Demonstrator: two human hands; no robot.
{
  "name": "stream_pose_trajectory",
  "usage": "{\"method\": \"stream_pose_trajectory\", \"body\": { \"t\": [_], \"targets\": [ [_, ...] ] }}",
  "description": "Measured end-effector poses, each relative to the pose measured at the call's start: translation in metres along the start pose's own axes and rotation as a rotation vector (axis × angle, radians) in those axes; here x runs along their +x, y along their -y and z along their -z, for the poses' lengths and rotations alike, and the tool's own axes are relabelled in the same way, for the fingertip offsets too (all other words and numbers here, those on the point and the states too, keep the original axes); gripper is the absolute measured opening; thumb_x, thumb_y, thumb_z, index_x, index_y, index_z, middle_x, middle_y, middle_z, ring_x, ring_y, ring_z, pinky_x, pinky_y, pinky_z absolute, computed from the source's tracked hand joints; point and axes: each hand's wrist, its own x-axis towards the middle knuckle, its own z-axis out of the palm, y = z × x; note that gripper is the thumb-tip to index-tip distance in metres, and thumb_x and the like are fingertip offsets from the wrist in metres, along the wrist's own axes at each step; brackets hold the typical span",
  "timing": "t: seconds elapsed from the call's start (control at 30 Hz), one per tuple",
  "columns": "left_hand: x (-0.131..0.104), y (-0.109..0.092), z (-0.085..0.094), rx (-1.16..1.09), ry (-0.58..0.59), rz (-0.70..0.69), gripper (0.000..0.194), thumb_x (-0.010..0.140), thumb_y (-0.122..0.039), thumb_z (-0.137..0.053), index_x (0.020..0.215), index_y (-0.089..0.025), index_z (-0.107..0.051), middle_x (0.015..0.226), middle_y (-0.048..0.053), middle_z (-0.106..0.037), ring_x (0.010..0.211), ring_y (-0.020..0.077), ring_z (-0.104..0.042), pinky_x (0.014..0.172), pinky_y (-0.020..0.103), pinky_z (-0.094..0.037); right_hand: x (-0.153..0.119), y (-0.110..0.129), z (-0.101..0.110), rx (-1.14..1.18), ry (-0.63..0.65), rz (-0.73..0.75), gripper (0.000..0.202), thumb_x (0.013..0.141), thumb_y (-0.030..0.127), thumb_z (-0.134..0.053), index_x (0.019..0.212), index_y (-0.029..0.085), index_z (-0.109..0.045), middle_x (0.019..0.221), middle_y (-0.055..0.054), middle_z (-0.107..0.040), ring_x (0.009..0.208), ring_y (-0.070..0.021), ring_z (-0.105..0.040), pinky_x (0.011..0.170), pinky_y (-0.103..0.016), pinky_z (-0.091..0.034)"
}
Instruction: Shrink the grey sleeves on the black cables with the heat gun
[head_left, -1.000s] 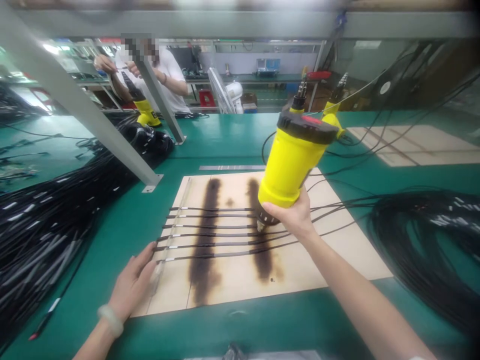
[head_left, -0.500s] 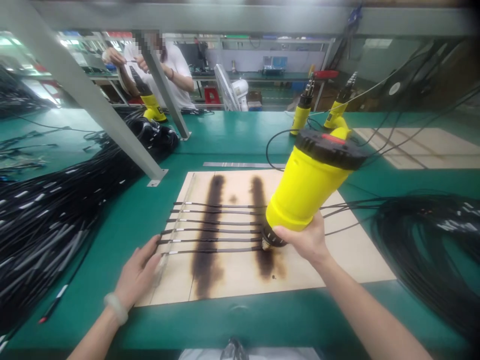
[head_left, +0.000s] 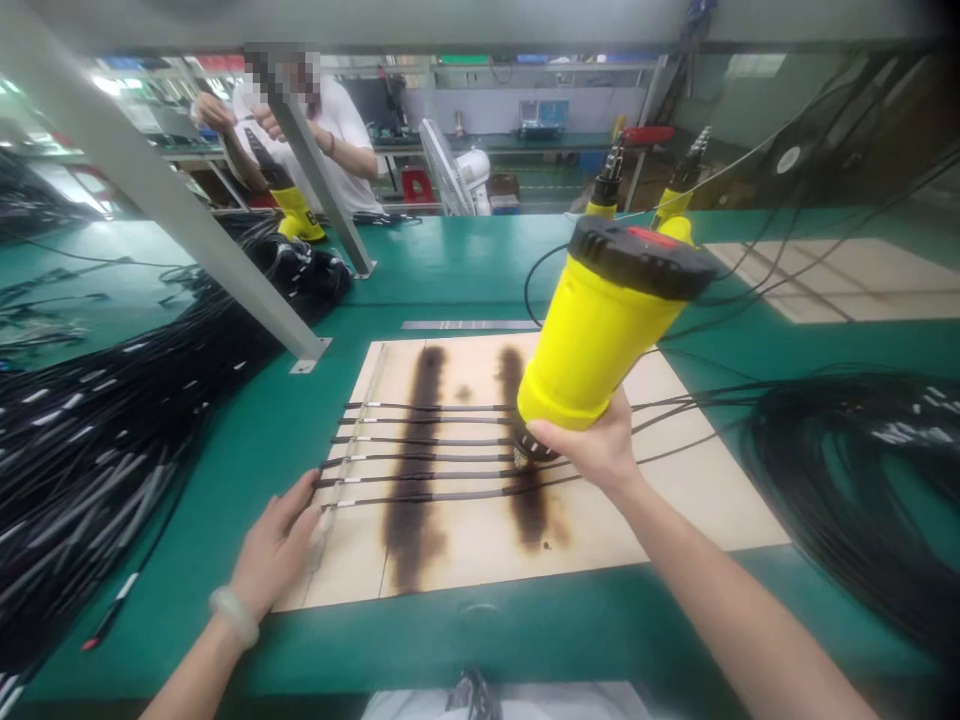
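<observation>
My right hand (head_left: 596,445) is wrapped round a yellow heat gun (head_left: 604,340) with a black end cap. Its nozzle points down at the right-hand scorch mark (head_left: 531,515) on a pale wooden board (head_left: 600,535). Several black cables (head_left: 469,475) with grey sleeves lie side by side across the board, under and beside the nozzle. At the board's left edge my left hand (head_left: 274,545) rests with its fingers stretched out and apart, the tips at the lower cable ends. A second scorch mark (head_left: 412,510) runs beneath the cables nearer that hand.
A thick black cable bundle (head_left: 112,450) covers the left side; coiled cables (head_left: 847,450) lie at the right. A slanted metal post (head_left: 187,220) meets the table. More heat guns (head_left: 300,215) stand behind. Another person (head_left: 345,130) works across the table, near a fan (head_left: 472,175).
My right hand has moved the heat gun away from me along the right scorch mark, uncovering the nearest cable. My left hand stays at the cable ends. The view has shifted slightly.
</observation>
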Motion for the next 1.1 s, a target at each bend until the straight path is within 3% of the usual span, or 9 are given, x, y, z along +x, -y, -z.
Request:
{"method": "stream_pose_trajectory", "body": {
  "t": [0.2, 0.4, 0.57, 0.67, 0.83, 0.97, 1.1],
  "targets": [
    [0.002, 0.002, 0.000, -0.017, 0.016, -0.004, 0.091, 0.070, -0.072, -0.023, 0.127, -0.005, -0.043, 0.132, 0.015, -0.047, 0.124, 0.0272, -0.042, 0.111, 0.044, -0.019, -0.007, -0.001, 0.006, -0.035, 0.036, -0.035, 0.047, 0.048, 0.026, -0.083, 0.087, 0.019, -0.056, 0.085, -0.004, -0.064, 0.072, -0.0213, -0.062, 0.063, -0.035, -0.055],
    [0.001, 0.002, 0.000, -0.025, 0.009, 0.002, 0.089, 0.071, -0.070, -0.025, 0.128, -0.005, -0.043, 0.132, 0.015, -0.046, 0.123, 0.0271, -0.042, 0.111, 0.043, -0.018, 0.012, -0.004, -0.003, 0.011, 0.016, 0.010, 0.060, 0.049, 0.028, -0.082, 0.100, 0.020, -0.051, 0.099, -0.006, -0.061, 0.088, -0.0234, -0.061, 0.079, -0.040, -0.053],
    [0.002, 0.006, -0.001, -0.028, 0.009, -0.018, 0.085, 0.072, -0.068, -0.027, 0.127, -0.005, -0.044, 0.132, 0.014, -0.047, 0.124, 0.0268, -0.041, 0.111, 0.043, -0.018, 0.006, -0.007, 0.002, -0.028, 0.025, -0.014, 0.052, 0.049, 0.030, -0.082, 0.092, 0.020, -0.053, 0.092, -0.005, -0.063, 0.077, -0.0217, -0.062, 0.069, -0.037, -0.055],
    [0.002, 0.006, -0.002, -0.016, -0.002, -0.025, 0.085, 0.073, -0.067, -0.027, 0.126, -0.004, -0.045, 0.131, 0.015, -0.047, 0.122, 0.0280, -0.043, 0.111, 0.044, -0.019, 0.009, -0.007, 0.000, -0.020, 0.024, 0.011, 0.053, 0.050, 0.028, -0.082, 0.093, 0.019, -0.054, 0.096, -0.006, -0.062, 0.083, -0.0225, -0.062, 0.074, -0.038, -0.054],
    [0.002, 0.006, -0.001, -0.011, 0.002, -0.031, 0.079, 0.075, -0.063, -0.027, 0.127, -0.006, -0.044, 0.131, 0.014, -0.047, 0.124, 0.0276, -0.041, 0.110, 0.046, -0.019, 0.025, -0.004, -0.006, 0.023, 0.013, 0.070, 0.064, 0.051, 0.029, -0.081, 0.105, 0.021, -0.048, 0.093, -0.004, -0.062, 0.085, -0.0222, -0.061, 0.076, -0.039, -0.054],
    [0.002, 0.010, -0.001, -0.015, -0.012, -0.060, 0.075, 0.077, -0.061, -0.029, 0.126, -0.008, -0.045, 0.130, 0.014, -0.048, 0.123, 0.0281, -0.042, 0.109, 0.047, -0.021, 0.017, -0.004, -0.004, -0.002, 0.032, 0.003, 0.055, 0.051, 0.027, -0.081, 0.098, 0.020, -0.053, 0.092, -0.005, -0.062, 0.079, -0.0217, -0.062, 0.070, -0.037, -0.055],
    [0.002, 0.011, -0.003, -0.027, -0.031, -0.070, 0.071, 0.076, -0.062, -0.032, 0.125, -0.013, -0.047, 0.129, 0.013, -0.051, 0.120, 0.0290, -0.045, 0.108, 0.050, -0.023, 0.024, -0.011, -0.011, 0.034, 0.014, 0.036, 0.058, 0.050, 0.028, -0.082, 0.098, 0.020, -0.051, 0.096, -0.006, -0.062, 0.083, -0.0229, -0.062, 0.076, -0.039, -0.054]
  ]
}}
